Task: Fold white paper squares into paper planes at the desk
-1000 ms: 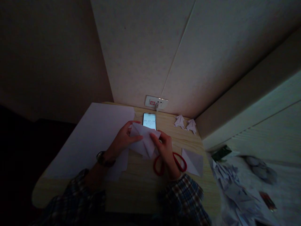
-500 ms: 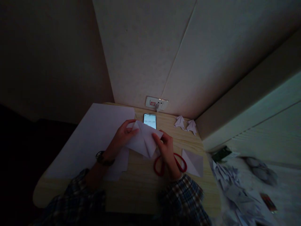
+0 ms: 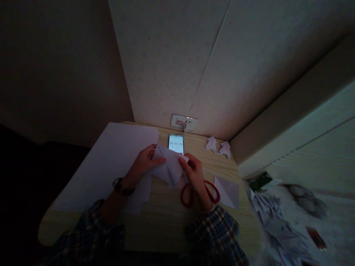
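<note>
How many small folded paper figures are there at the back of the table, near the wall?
2. The left figure lies to the right of the phone; the right figure is beside it, nearer the back-right corner of the table. Both are uncovered.

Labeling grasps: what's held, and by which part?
The folded paper: the left hand holds its left side, the right hand pinches its right corner.

matt folded paper [image 3: 172, 164], wood-grained tabletop [image 3: 163, 220], smooth plastic scissor handles [image 3: 218, 194], cloth sleeves [image 3: 217, 229]
</note>
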The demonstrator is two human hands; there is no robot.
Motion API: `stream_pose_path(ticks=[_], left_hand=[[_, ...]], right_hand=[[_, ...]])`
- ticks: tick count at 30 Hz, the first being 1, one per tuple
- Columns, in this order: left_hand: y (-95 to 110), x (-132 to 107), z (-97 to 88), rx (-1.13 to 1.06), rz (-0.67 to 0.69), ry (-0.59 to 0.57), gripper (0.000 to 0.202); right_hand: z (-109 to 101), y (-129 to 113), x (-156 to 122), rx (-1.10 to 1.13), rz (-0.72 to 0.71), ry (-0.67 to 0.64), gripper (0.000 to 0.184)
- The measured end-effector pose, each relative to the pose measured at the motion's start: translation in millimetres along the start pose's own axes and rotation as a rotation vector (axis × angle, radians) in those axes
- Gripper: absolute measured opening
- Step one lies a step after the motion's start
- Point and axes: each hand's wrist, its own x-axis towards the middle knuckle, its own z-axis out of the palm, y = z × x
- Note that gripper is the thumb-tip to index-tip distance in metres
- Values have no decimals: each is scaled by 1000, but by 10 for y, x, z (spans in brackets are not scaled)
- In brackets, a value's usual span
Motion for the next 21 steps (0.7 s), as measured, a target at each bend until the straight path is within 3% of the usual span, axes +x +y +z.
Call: stream_pose_path(ticks=[4, 11, 21], left_hand=[[-24, 19, -12, 24, 18, 12, 39], [2, 10, -30, 23, 36, 108, 32], [18, -28, -52, -9, 71, 179, 27]], right_hand=[[-21, 24, 20, -28, 0, 18, 31], [-10, -34, 9, -19, -14, -79, 31], [-22, -69, -2, -78, -65, -119, 30]])
